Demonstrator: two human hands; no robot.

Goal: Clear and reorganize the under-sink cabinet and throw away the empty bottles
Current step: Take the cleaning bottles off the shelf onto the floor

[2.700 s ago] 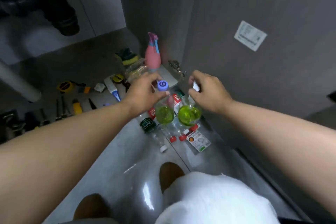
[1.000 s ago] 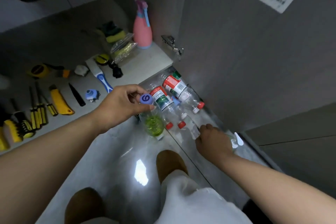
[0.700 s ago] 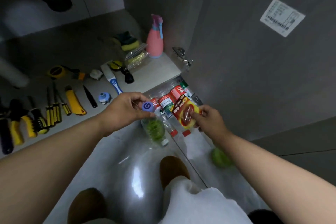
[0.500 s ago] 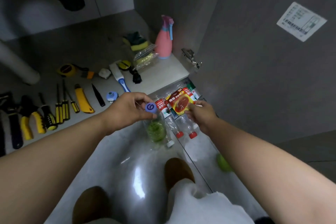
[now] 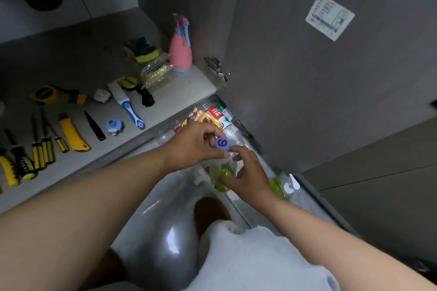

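Note:
My left hand (image 5: pixel 194 146) pinches the blue cap (image 5: pixel 222 143) of a clear bottle with green liquid (image 5: pixel 221 173), held upright above the floor. My right hand (image 5: pixel 248 176) wraps around that bottle's body from the right, the index finger up by its neck. A second green-liquid bottle with a white pump (image 5: pixel 280 186) lies on the floor to the right. Behind my hands, empty red-labelled water bottles (image 5: pixel 218 113) lie piled at the cabinet's edge, with a red and yellow packet (image 5: pixel 201 117) on top.
On the cabinet floor (image 5: pixel 179 92) stand a pink spray bottle (image 5: pixel 181 54), sponges (image 5: pixel 143 51), a blue-handled brush (image 5: pixel 128 107), a yellow utility knife (image 5: pixel 73 134), screwdrivers (image 5: pixel 42 146) and a tape measure (image 5: pixel 45 94). The open cabinet door (image 5: pixel 307 82) rises on the right.
My right hand laid the second green bottle on the floor, put the red and yellow packet on the water bottles, then came to the blue-capped bottle. My left hand kept its hold.

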